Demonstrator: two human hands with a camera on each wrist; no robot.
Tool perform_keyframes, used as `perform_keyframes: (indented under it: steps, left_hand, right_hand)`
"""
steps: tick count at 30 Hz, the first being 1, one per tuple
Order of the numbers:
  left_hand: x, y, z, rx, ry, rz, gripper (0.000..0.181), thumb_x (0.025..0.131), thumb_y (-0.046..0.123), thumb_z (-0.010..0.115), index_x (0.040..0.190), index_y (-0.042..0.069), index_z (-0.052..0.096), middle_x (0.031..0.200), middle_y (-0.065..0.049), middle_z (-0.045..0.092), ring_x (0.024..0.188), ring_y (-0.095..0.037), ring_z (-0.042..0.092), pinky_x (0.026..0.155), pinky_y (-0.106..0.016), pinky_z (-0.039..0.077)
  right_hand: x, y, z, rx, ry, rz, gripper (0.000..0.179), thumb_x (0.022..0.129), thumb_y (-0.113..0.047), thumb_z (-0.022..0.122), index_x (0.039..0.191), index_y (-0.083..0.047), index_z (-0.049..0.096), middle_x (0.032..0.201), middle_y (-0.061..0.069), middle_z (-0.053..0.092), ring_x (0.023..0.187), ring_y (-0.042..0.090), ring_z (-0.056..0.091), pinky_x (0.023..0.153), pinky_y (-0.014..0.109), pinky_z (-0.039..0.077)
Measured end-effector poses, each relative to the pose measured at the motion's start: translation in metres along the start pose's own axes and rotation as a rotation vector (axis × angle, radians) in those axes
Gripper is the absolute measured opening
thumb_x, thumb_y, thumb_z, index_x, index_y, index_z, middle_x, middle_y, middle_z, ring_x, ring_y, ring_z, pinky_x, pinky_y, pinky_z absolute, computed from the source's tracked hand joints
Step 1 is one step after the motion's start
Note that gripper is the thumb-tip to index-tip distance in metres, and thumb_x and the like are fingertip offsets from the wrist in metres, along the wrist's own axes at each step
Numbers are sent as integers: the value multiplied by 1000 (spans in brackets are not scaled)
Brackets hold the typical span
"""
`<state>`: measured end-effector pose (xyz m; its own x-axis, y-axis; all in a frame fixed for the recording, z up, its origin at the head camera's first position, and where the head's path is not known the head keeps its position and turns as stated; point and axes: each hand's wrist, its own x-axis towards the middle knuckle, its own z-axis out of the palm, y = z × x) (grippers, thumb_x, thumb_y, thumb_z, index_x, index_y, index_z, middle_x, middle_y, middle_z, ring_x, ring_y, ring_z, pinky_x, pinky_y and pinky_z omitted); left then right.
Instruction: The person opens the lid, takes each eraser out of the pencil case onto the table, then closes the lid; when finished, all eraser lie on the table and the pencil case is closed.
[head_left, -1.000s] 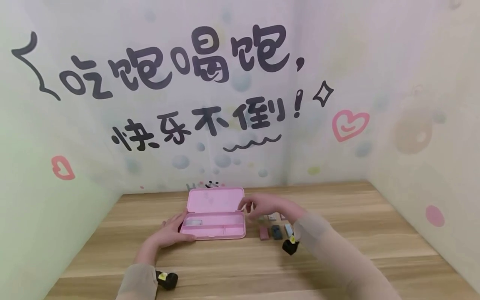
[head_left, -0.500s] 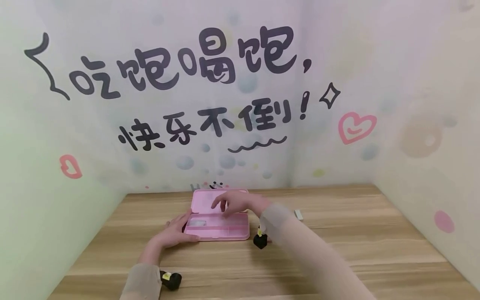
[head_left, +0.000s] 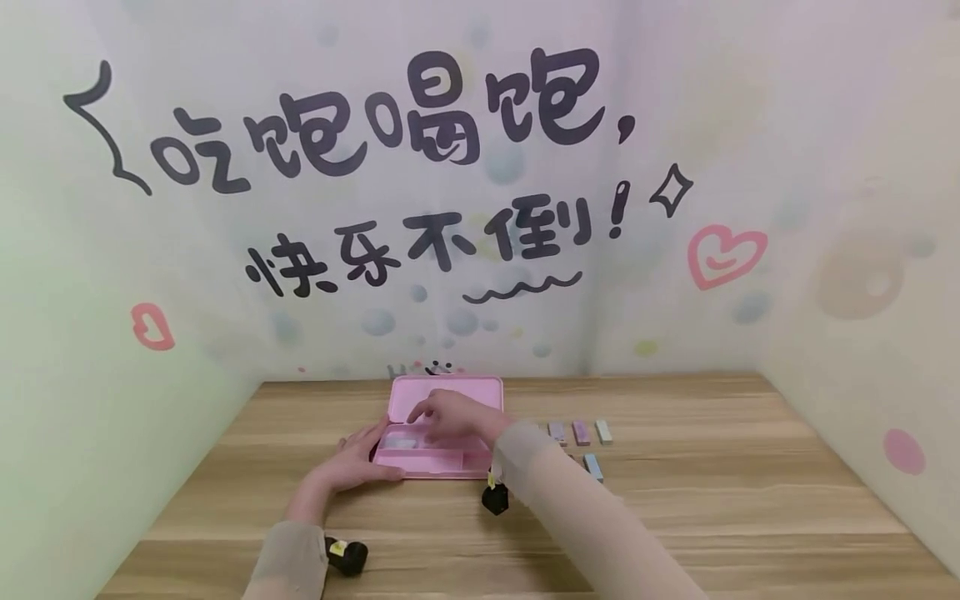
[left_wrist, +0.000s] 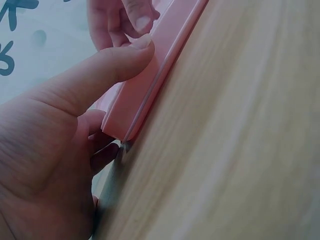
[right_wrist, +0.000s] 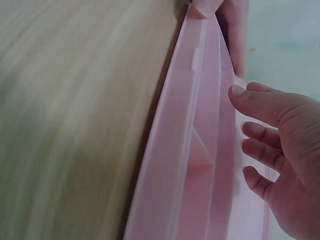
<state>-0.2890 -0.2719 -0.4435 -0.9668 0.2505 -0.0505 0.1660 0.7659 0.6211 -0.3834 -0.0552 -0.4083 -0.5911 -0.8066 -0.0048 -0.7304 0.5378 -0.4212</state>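
A pink pencil case (head_left: 420, 462) lies with its lid raised on the wooden table, its tray split into compartments. My left hand (head_left: 352, 462) grips its left end; in the left wrist view the thumb (left_wrist: 120, 62) presses on the front wall and the fingers reach round the end. My right hand (head_left: 450, 414) hovers over the tray's rear compartment, fingers loosely bent, and in the right wrist view nothing shows between thumb and fingers. A pale, see-through piece (head_left: 401, 440) sits in the rear compartment's left part. The right hand and forearm hide the tray's right part.
To the right of the case lie small rectangular blocks: a grey one (head_left: 556, 432), a purple one (head_left: 581, 432), a white one (head_left: 604, 432) and a light blue one (head_left: 593, 467). Others are partly behind the right sleeve (head_left: 585, 517). A printed wall stands behind the table.
My right hand has moved left from the blocks to above the case's rear compartment. The left hand keeps its hold on the case's left end. The head view has shifted slightly.
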Motion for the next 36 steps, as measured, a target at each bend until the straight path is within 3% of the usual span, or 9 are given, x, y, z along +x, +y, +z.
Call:
perform_keyframes:
  steps: [14, 21, 36]
  left_hand:
    - [-1, 3, -2, 24, 10, 30, 105, 79, 44, 76, 153, -2, 17, 154, -27, 24, 141, -47, 16, 107, -69, 1]
    - [-2, 3, -2, 22, 7, 23, 106, 79, 45, 77, 153, -2, 17, 154, -28, 22, 141, -49, 14, 108, -68, 1]
    - [-1, 2, -1, 11, -14, 2, 107, 78, 48, 76, 154, 2, 16, 155, -26, 21, 142, -47, 11, 109, -67, -1]
  right_hand:
    - [11, -12, 9, -166, 16, -39, 25, 92, -21, 67, 116, -24, 73, 100, -4, 59, 88, 7, 49, 81, 20, 42]
    - [13, -14, 13, -195, -7, -28, 32, 90, -19, 69, 119, -32, 71, 103, -1, 57, 87, 9, 48, 74, 20, 41]
    - [12, -17, 13, -196, -19, -26, 49, 85, -10, 71, 122, -41, 67, 108, -2, 54, 95, 9, 46, 74, 20, 40]
